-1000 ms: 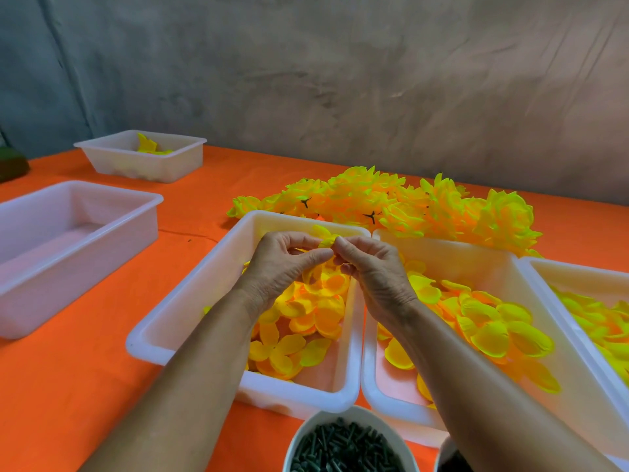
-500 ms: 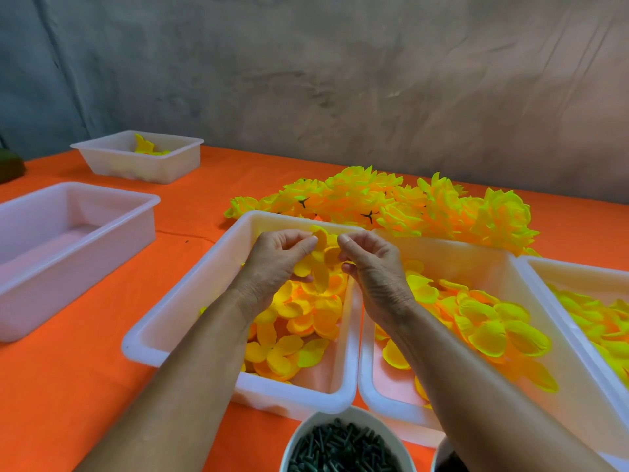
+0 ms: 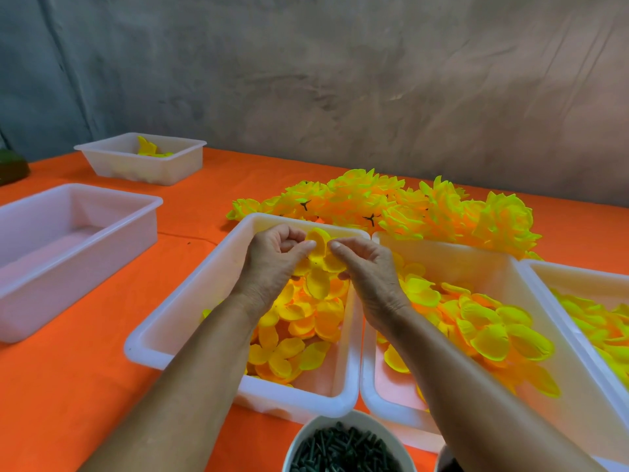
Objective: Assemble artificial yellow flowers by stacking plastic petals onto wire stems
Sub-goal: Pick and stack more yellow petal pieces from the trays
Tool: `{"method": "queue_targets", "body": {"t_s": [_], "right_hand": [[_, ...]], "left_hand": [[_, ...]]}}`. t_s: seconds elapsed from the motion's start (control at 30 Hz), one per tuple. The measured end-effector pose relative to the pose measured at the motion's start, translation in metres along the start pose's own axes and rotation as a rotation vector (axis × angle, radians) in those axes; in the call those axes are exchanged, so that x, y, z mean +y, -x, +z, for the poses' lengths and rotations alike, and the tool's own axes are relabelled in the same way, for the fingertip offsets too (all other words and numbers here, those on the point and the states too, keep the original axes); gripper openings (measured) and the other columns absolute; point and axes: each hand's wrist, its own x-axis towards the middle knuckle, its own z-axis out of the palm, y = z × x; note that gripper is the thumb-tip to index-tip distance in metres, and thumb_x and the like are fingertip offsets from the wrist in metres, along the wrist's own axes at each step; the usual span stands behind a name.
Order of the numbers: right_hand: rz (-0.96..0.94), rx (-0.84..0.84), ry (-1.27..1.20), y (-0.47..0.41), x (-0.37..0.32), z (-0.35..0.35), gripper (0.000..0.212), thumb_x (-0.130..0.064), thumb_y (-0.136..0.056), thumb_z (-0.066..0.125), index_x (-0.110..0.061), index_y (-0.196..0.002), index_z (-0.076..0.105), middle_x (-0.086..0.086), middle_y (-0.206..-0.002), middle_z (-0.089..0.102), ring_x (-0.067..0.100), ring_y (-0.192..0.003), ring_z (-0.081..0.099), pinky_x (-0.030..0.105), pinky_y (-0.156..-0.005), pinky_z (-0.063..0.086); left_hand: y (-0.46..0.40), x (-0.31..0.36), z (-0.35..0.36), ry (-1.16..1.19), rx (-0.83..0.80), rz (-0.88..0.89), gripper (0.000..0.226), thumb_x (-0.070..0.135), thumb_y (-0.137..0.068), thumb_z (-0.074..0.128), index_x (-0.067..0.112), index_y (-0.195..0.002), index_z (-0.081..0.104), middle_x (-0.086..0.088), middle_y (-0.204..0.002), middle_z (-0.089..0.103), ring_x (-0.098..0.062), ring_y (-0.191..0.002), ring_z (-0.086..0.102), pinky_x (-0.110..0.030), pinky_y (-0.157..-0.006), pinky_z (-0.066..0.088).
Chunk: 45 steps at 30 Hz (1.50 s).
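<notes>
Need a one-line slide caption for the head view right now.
Both hands, left and right, hold a yellow petal piece above a white petal tray.

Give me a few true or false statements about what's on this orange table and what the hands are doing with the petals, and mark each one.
1. Both hands, left hand and right hand, pinch a yellow petal piece. True.
2. The hands work over the empty tub. False: they are above the petal tub.
3. The finished flowers lie behind the tubs. True.
4. The bowl of dark green pieces sits at the far edge of the table. False: it is at the near edge.
5. The far small tub holds some yellow pieces. True.
</notes>
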Motion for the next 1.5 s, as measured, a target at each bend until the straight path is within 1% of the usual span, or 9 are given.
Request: {"method": "queue_targets", "body": {"t_s": [0.17, 0.33, 0.57, 0.67, 0.83, 1.03, 1.2, 1.33, 1.5], "right_hand": [[-0.044, -0.011, 0.041, 0.000, 0.004, 0.001, 0.008, -0.009, -0.086, 0.066, -0.011, -0.079, 0.066, 0.001, -0.069, 0.061, 0.008, -0.064, 0.055, 0.016, -0.056, 0.044], [-0.016, -0.037, 0.067, -0.001, 0.005, 0.000, 0.014, -0.006, -0.090, 0.060, -0.006, -0.077, 0.064, 0.011, -0.071, 0.056, 0.021, -0.068, 0.049, 0.031, -0.061, 0.040], [-0.009, -0.126, -0.011, 0.002, 0.004, -0.004, 0.013, -0.003, -0.091, 0.056, 0.004, -0.083, 0.064, 0.010, -0.069, 0.052, 0.013, -0.061, 0.046, 0.018, -0.053, 0.039], [0.021, -0.170, -0.097, 0.002, 0.004, -0.007, 0.012, -0.003, -0.090, 0.057, 0.005, -0.084, 0.064, 0.011, -0.072, 0.054, 0.010, -0.060, 0.047, 0.016, -0.054, 0.039], [0.145, -0.226, -0.329, -0.002, 0.003, -0.008, 0.010, -0.006, -0.086, 0.060, -0.003, -0.078, 0.065, 0.002, -0.066, 0.062, 0.008, -0.057, 0.055, 0.017, -0.055, 0.044], [0.024, 0.003, -0.191, 0.000, 0.005, -0.002, 0.016, -0.004, -0.091, 0.057, -0.006, -0.076, 0.063, 0.002, -0.065, 0.057, 0.000, -0.053, 0.050, 0.014, -0.053, 0.041], [0.014, -0.021, -0.143, 0.002, 0.006, -0.002, 0.017, -0.003, -0.089, 0.059, -0.009, -0.074, 0.063, 0.002, -0.065, 0.057, 0.003, -0.054, 0.050, 0.014, -0.051, 0.040], [0.087, -0.141, -0.252, -0.002, 0.005, -0.009, 0.010, -0.003, -0.089, 0.058, -0.003, -0.080, 0.064, -0.006, -0.058, 0.062, 0.001, -0.051, 0.053, 0.015, -0.051, 0.042], [0.191, -0.191, -0.407, -0.005, 0.003, -0.011, 0.014, -0.012, -0.085, 0.061, 0.000, -0.089, 0.067, 0.006, -0.073, 0.069, 0.013, -0.062, 0.063, 0.023, -0.056, 0.051]], "left_hand": [[0.003, 0.002, 0.003, -0.018, -0.060, 0.031, 0.012, 0.012, -0.083, 0.071, 0.020, -0.077, 0.063, 0.002, -0.068, 0.064, -0.002, -0.061, 0.053, -0.015, -0.057, 0.044], [0.004, 0.004, 0.003, 0.093, -0.078, -0.069, 0.013, 0.010, -0.084, 0.068, 0.017, -0.074, 0.067, 0.005, -0.071, 0.063, 0.000, -0.066, 0.054, -0.005, -0.058, 0.043], [0.003, 0.008, 0.002, 0.261, -0.133, -0.282, 0.010, 0.002, -0.085, 0.063, 0.007, -0.077, 0.065, -0.003, -0.070, 0.061, -0.013, -0.068, 0.053, -0.025, -0.063, 0.045], [0.002, 0.012, 0.000, 0.409, -0.188, -0.377, 0.009, 0.001, -0.083, 0.062, 0.006, -0.076, 0.064, -0.004, -0.064, 0.064, -0.015, -0.059, 0.058, -0.023, -0.053, 0.050], [0.000, 0.013, -0.004, 0.559, -0.234, -0.390, 0.003, 0.008, -0.070, 0.065, 0.007, -0.071, 0.067, -0.004, -0.062, 0.067, -0.013, -0.053, 0.062, -0.022, -0.050, 0.052], [0.004, 0.007, 0.009, 0.213, -0.054, -0.149, 0.015, 0.011, -0.081, 0.071, 0.012, -0.068, 0.065, 0.007, -0.056, 0.061, -0.004, -0.053, 0.054, -0.019, -0.052, 0.047], [0.007, 0.006, 0.009, 0.040, -0.076, -0.065, 0.020, 0.007, -0.088, 0.063, 0.010, -0.068, 0.062, 0.001, -0.063, 0.054, -0.008, -0.061, 0.046, -0.016, -0.057, 0.040], [0.005, 0.008, 0.006, 0.246, -0.155, -0.239, 0.017, 0.005, -0.087, 0.061, 0.008, -0.071, 0.060, -0.004, -0.065, 0.055, -0.012, -0.060, 0.049, -0.023, -0.057, 0.042], [0.004, 0.013, 0.004, 0.493, -0.230, -0.337, 0.009, 0.007, -0.078, 0.063, 0.006, -0.069, 0.063, -0.008, -0.066, 0.063, -0.020, -0.061, 0.058, -0.034, -0.066, 0.048]]}}
